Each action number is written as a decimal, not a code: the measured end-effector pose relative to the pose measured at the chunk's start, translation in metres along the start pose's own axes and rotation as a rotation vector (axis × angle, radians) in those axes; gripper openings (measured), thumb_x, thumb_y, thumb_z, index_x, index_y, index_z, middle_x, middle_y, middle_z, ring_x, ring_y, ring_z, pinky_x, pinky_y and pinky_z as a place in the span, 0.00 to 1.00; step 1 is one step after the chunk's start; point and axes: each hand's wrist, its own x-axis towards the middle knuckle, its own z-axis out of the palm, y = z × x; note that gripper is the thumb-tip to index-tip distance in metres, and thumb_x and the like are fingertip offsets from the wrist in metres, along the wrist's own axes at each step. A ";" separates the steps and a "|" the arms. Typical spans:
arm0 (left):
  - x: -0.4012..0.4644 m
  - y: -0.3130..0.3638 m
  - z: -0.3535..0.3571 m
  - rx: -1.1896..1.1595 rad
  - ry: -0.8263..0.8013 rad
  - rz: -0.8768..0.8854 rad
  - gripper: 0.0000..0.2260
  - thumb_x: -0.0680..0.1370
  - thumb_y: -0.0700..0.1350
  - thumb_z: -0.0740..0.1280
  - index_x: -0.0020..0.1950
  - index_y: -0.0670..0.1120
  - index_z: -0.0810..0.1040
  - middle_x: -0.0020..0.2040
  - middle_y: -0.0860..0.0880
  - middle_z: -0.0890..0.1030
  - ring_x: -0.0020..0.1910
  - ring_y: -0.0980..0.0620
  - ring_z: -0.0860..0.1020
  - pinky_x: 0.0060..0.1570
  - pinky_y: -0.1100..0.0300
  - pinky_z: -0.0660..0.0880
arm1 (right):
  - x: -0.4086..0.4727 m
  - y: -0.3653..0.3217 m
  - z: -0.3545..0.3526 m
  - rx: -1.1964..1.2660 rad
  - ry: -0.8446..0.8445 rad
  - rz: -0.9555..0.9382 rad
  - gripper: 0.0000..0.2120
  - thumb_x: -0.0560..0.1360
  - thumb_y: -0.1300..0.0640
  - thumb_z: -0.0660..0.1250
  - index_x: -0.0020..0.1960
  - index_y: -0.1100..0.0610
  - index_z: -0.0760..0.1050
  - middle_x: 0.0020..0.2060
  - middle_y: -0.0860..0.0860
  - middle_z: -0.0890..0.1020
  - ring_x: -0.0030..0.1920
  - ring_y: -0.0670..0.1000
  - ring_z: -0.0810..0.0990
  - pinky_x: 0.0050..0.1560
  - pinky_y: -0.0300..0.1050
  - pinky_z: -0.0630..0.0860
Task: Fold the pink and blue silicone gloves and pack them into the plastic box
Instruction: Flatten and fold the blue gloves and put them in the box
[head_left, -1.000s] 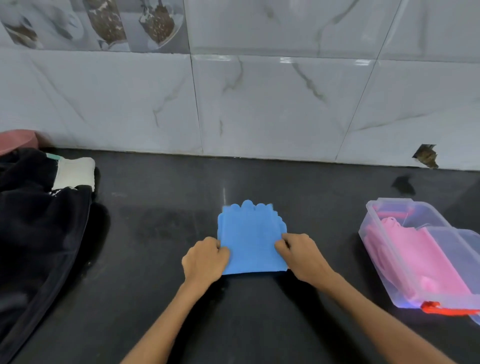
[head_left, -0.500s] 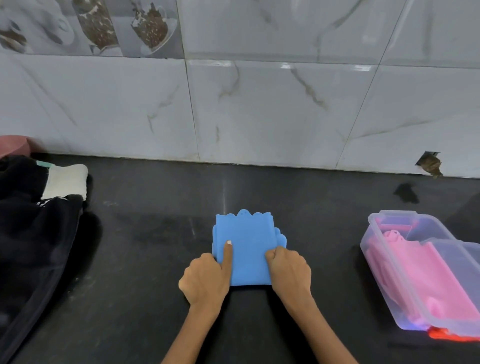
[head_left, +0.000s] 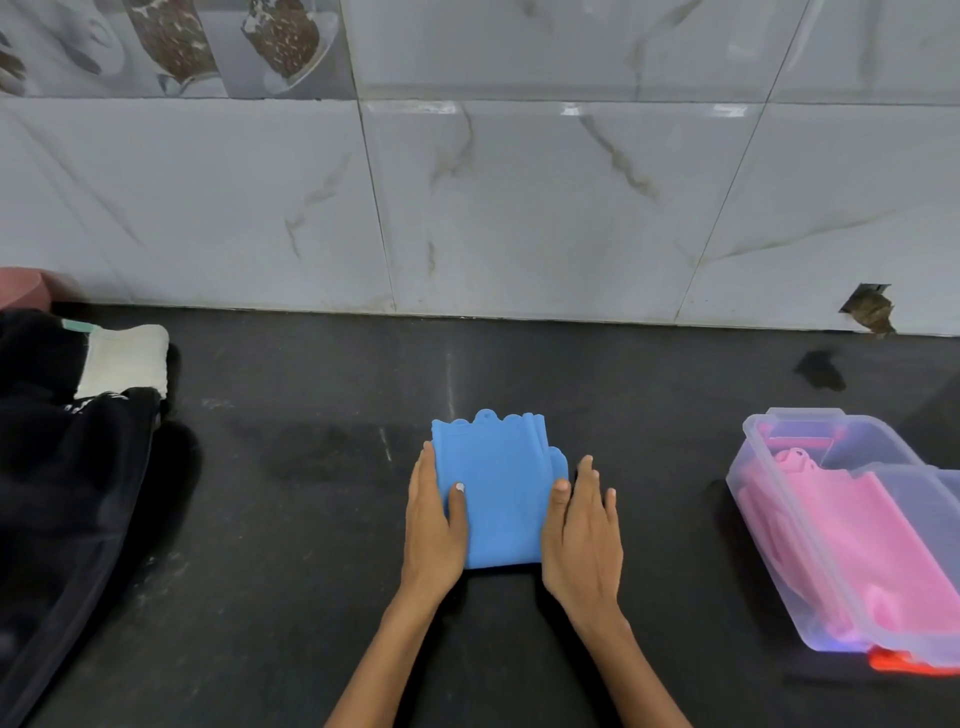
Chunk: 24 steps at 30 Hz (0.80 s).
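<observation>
Dark bench (head_left: 311, 519) below marble tiles: the folded blue glove (head_left: 496, 491) is flanked by the left hand (head_left: 434, 525) and right hand (head_left: 584, 525) (fingers straight, thumbs pressing), presumably squaring its fold. Pink gloves (head_left: 857, 540) are already packed in the plastic box (head_left: 748, 499).

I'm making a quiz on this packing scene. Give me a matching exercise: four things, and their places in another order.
Things:
1. blue glove
2. pink glove
3. box
4. black cloth

Places:
A. far left of the counter
B. inside the box
C. right of the counter
D. between the left hand and right hand

Pairs: 1-D, 2-B, 3-C, 4-A
</observation>
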 end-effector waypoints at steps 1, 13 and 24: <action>0.000 0.001 -0.001 -0.016 -0.009 -0.003 0.26 0.81 0.43 0.58 0.77 0.47 0.51 0.77 0.51 0.57 0.75 0.53 0.58 0.73 0.55 0.58 | 0.001 -0.001 0.001 0.035 -0.049 0.003 0.35 0.75 0.39 0.36 0.77 0.55 0.51 0.76 0.50 0.59 0.76 0.51 0.51 0.74 0.47 0.53; -0.002 0.006 -0.006 -0.676 0.070 -0.321 0.21 0.74 0.38 0.70 0.67 0.47 0.73 0.60 0.49 0.80 0.56 0.51 0.80 0.54 0.51 0.79 | 0.012 -0.004 -0.010 0.512 -0.275 0.064 0.23 0.81 0.51 0.54 0.76 0.50 0.55 0.69 0.38 0.64 0.66 0.36 0.63 0.59 0.24 0.62; -0.007 0.021 -0.025 -0.771 0.077 -0.455 0.13 0.75 0.37 0.69 0.53 0.53 0.78 0.56 0.49 0.81 0.52 0.46 0.80 0.49 0.45 0.80 | 0.007 0.004 -0.021 1.088 -0.339 0.330 0.21 0.71 0.60 0.73 0.62 0.52 0.75 0.55 0.51 0.83 0.54 0.54 0.83 0.56 0.55 0.79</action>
